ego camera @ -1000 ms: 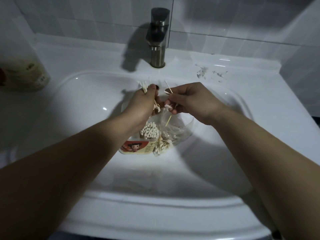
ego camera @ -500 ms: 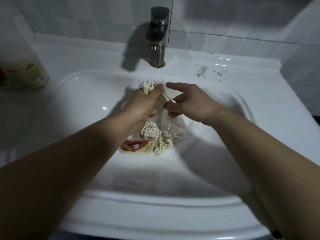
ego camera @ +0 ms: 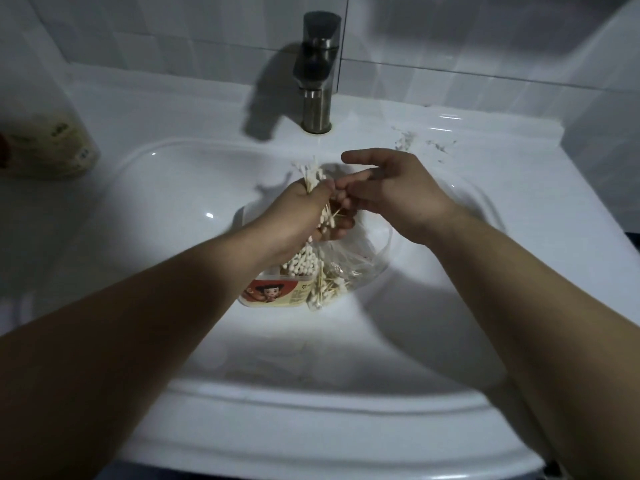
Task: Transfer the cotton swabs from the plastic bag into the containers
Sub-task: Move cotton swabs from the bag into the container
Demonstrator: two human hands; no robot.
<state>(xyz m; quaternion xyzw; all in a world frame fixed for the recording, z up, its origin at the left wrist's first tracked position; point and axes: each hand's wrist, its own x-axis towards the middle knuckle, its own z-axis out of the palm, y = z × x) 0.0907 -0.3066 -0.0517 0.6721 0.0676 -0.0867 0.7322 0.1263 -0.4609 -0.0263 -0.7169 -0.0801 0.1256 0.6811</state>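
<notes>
Swabs (ego camera: 310, 176) bunched in the left hand (ego camera: 298, 209), fist wrapped round the sticks, cotton tips fanning out above; right hand (ego camera: 394, 192) reaching in, fingertips at the bundle, whether pinching a stick I cannot tell; more stand packed in the container (ego camera: 273, 294) below, loose ones in the plastic bag (ego camera: 360, 258) beside it, both down in the sink (ego camera: 173, 202); featherlight, thin, likely to scatter or snap, so grip mid-stick in a snug bunch, not by the fluffy tips.
</notes>
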